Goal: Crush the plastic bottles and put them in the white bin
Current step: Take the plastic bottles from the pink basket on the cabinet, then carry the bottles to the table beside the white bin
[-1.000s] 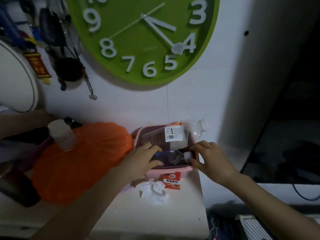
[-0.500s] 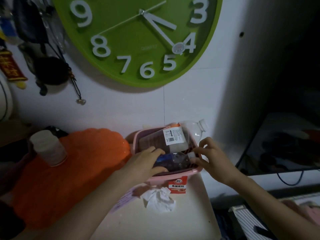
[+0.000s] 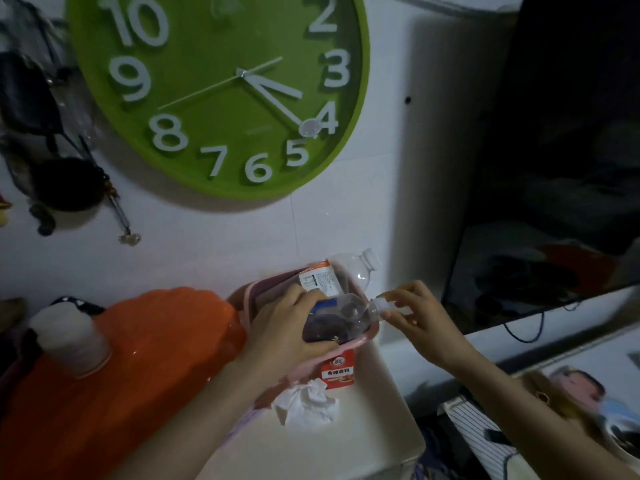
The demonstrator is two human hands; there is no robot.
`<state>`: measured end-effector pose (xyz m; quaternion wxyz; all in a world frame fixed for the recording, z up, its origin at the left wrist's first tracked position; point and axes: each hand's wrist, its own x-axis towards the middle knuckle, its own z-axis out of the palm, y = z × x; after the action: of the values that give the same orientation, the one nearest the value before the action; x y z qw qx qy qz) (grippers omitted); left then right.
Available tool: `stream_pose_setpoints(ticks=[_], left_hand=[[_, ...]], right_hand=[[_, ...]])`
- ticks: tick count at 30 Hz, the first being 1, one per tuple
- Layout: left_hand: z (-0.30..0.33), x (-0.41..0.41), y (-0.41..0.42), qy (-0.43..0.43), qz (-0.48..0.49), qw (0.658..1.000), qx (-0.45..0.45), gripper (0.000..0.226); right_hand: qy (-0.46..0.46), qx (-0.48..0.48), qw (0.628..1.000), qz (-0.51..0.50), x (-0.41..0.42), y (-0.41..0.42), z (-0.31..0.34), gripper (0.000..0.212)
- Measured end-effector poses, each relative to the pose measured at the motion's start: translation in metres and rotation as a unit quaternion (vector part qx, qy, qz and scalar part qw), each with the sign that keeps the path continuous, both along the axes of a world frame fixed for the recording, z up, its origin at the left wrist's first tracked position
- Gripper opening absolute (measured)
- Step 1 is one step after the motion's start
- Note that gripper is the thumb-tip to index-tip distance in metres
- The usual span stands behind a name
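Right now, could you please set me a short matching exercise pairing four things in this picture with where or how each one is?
Things:
1. dark bottle
2. orange-labelled bottle
3. crumpled tissue
4. red packet

Places or states:
a. lying loose on the white surface, in front of the pink basket
b. gripped by the left hand, with the right hand at its cap
c. resting in the basket behind, its neck poking past the rim
d. standing against the basket's front wall

Pairs: 1-b, 2-c, 3-a, 4-d
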<state>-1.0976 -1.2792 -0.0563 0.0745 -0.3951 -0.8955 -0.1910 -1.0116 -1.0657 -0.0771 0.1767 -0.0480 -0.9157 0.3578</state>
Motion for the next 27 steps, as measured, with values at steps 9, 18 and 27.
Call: stream_pose_setpoints(ticks=[9, 18, 27], left_hand=[[-0.008, 0.049, 0.076, 0.042, -0.099, 0.992, 0.064, 0.063], [-0.036, 0.166, 0.195, 0.088, -0.225, 0.970, -0.029, 0.064], [-0.100, 0.387, 0.358, 0.006, -0.329, 0.944, -0.015, 0.058]], right_hand=[[-0.089, 0.182, 0.965, -0.169, 0.102, 0.048, -0.018, 0.045], [-0.242, 0.205, 0.887, -0.336, 0.285, 0.119, -0.046, 0.056], [-0.322, 0.136, 0.823, -0.448, 0.537, 0.208, -0.070, 0.058]])
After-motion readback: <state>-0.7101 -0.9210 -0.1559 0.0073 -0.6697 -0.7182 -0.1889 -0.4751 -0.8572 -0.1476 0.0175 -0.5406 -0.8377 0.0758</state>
